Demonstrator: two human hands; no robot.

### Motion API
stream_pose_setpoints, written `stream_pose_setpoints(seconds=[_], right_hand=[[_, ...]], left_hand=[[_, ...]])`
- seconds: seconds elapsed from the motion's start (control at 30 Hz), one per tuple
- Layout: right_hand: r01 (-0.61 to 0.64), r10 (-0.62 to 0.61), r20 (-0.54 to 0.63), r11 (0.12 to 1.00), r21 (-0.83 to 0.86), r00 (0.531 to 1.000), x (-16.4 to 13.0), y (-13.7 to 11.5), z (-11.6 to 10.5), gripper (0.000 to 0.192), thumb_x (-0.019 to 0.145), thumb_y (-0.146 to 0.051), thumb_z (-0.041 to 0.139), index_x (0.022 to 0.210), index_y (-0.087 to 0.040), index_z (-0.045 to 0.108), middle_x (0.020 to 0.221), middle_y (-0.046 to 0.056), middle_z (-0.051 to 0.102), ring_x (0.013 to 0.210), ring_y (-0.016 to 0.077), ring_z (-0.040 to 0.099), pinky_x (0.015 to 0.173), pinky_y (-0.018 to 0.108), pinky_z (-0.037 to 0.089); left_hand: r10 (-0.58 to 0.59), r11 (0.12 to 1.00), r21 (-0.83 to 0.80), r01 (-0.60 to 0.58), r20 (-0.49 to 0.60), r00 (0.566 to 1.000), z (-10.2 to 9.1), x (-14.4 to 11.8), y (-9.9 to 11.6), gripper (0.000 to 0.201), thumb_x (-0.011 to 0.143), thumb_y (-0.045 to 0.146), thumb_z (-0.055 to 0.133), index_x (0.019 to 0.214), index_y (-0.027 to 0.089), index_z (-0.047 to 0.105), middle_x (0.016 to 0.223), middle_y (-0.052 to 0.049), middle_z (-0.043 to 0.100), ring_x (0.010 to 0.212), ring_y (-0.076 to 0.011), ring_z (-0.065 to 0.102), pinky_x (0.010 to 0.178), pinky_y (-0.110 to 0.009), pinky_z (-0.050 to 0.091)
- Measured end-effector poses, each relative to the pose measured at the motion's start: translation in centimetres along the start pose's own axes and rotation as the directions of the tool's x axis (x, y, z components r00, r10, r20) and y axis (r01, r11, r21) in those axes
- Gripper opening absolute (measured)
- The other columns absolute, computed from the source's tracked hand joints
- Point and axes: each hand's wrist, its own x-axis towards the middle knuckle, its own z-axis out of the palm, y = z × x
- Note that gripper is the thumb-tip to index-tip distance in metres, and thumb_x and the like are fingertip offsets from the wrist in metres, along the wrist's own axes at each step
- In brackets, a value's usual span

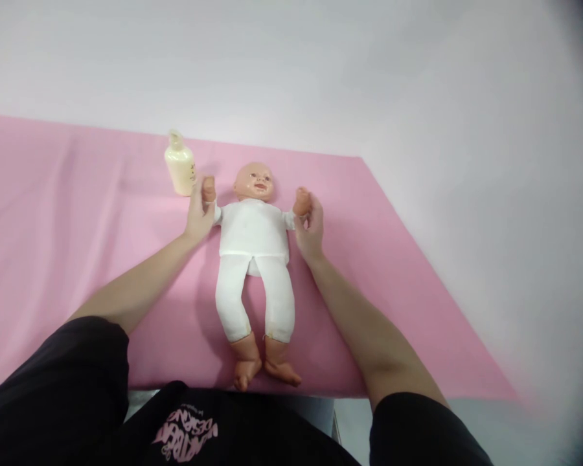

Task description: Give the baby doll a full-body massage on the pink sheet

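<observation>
A baby doll (253, 230) in a white cloth suit lies on its back, its head away from me and its bare feet near the front edge of the table. My left hand (200, 210) is closed around the doll's hand and wrist on the left side. On the other side, my right hand (311, 228) grips the doll's other hand and wrist, fingers behind it and thumb in front. Both doll arms are held out and raised beside its head. Parts of my fingers are hidden behind the doll's hands.
Just beyond my left hand stands a pale yellow pump bottle (179, 165). A pink cloth (369, 272) covers the table, wrinkled at the left. The table's right edge slants from the back corner toward the front right. A white surface lies past it.
</observation>
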Motion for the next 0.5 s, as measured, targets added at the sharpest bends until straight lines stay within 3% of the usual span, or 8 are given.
stream_pose_setpoints(seconds=[0.07,0.13,0.2,0.23,0.37,0.5], right_hand=[[0.097,-0.086,0.156,0.993,-0.065,0.984,-0.2,-0.7,0.4,0.047,0.102,-0.034,0.05,0.149,-0.029,0.049,0.149,0.01,0.059,0.139,0.024,0.056,0.12,0.049,0.045],[0.198,-0.155,0.303,0.973,-0.117,0.94,-0.3,-1.0,0.7,0.042,0.103,-0.028,0.043,0.144,-0.03,0.057,0.144,0.008,0.064,0.136,0.0235,0.058,0.121,0.051,0.043],[0.239,-0.168,0.374,0.959,-0.154,0.912,-0.3,-1.1,0.8,0.044,0.103,-0.025,0.039,0.142,-0.031,0.059,0.143,0.007,0.064,0.137,0.0233,0.057,0.122,0.052,0.042],[0.233,-0.156,0.38,0.958,-0.167,0.912,-0.2,-1.2,0.8,0.045,0.103,-0.024,0.039,0.143,-0.031,0.059,0.144,0.007,0.064,0.137,0.0233,0.057,0.122,0.052,0.042],[0.179,-0.109,0.336,0.966,-0.187,0.936,-0.4,-1.1,0.6,0.047,0.102,-0.027,0.041,0.147,-0.031,0.055,0.147,0.007,0.062,0.14,0.0238,0.055,0.123,0.052,0.042],[0.053,-0.035,0.153,0.992,-0.115,0.988,-0.5,-0.8,0.5,0.051,0.101,-0.036,0.048,0.151,-0.027,0.046,0.151,0.012,0.057,0.142,0.0245,0.053,0.122,0.052,0.043]], left_hand=[[0.115,0.986,0.098,-0.136,0.189,0.975,0.4,-0.2,1.6,0.063,0.101,0.048,0.053,0.157,0.024,0.038,0.158,-0.015,0.048,0.15,-0.0303,0.042,0.128,-0.052,0.029],[0.196,0.95,0.157,-0.271,0.378,0.905,1.0,-0.3,2.8,0.049,0.102,0.036,0.048,0.15,0.023,0.05,0.146,-0.015,0.059,0.139,-0.0298,0.054,0.122,-0.053,0.039],[0.236,0.918,0.175,-0.356,0.481,0.844,1.4,-0.3,3.5,0.045,0.101,0.025,0.043,0.143,0.023,0.06,0.139,-0.015,0.064,0.131,-0.0287,0.059,0.116,-0.053,0.044],[0.242,0.911,0.18,-0.371,0.495,0.835,1.6,-0.3,3.7,0.045,0.101,0.023,0.042,0.141,0.022,0.061,0.138,-0.015,0.065,0.129,-0.0284,0.06,0.114,-0.053,0.046],[0.181,0.935,0.217,-0.279,0.383,0.906,1.5,-0.6,4.0,0.045,0.103,0.032,0.043,0.145,0.02,0.057,0.14,-0.017,0.064,0.131,-0.0301,0.059,0.117,-0.055,0.043],[0.081,0.99,0.11,-0.093,0.109,0.991,1.1,-0.8,3.5,0.065,0.101,0.055,0.051,0.155,0.021,0.039,0.156,-0.018,0.049,0.149,-0.0316,0.044,0.128,-0.053,0.03]])
